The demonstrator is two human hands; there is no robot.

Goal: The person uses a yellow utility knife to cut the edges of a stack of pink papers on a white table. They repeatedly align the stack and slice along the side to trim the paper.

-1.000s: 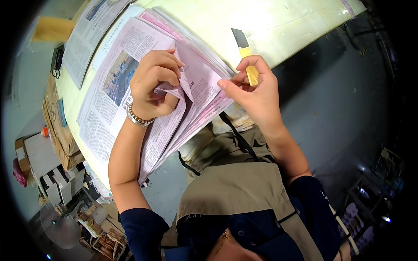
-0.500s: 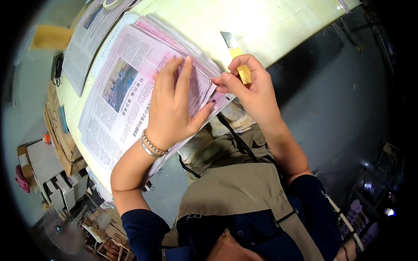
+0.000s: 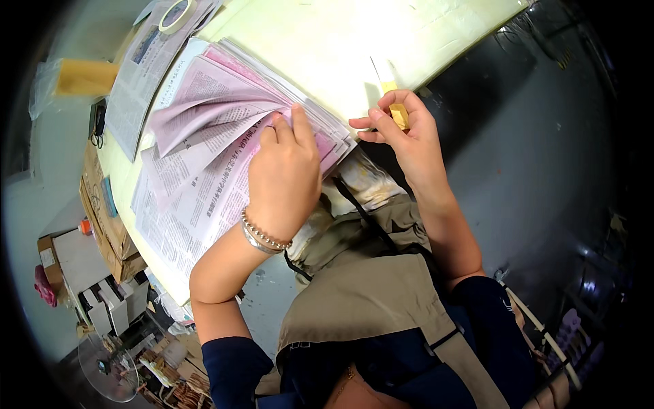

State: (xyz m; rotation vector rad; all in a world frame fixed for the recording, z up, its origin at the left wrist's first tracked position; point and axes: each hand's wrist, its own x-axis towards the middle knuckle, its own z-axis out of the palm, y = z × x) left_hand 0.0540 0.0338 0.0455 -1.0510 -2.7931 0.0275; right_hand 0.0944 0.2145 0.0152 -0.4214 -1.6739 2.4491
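Observation:
My left hand [image 3: 285, 160] is at the right part of a stack of newspapers [image 3: 194, 232] stained pink. Its fingers are bent at the edge of a raised newspaper sheet [image 3: 204, 112], which bunches into folds and curls over to the left. The thumb is hidden beneath the hand. My right hand [image 3: 410, 129], just off the table's near edge, is closed round the yellow handle of a cutter knife [image 3: 399, 117]. Its thin blade points up and away, seen almost edge-on. The right index finger and thumb reach toward the stack without touching it.
The pale table [image 3: 286, 27] extends beyond the stack. Another newspaper [image 3: 136, 102] lies to the left, with a roll of tape [image 3: 177, 17] on it. Cardboard [image 3: 102, 211] leans beside the table, and a clear-bladed fan [image 3: 107, 368] stands at lower left.
The top newspaper sheet, flat before, has lifted and folded over leftward. My left hand's spread fingers have drawn in. My right hand has moved off the stack's corner, and the knife has turned.

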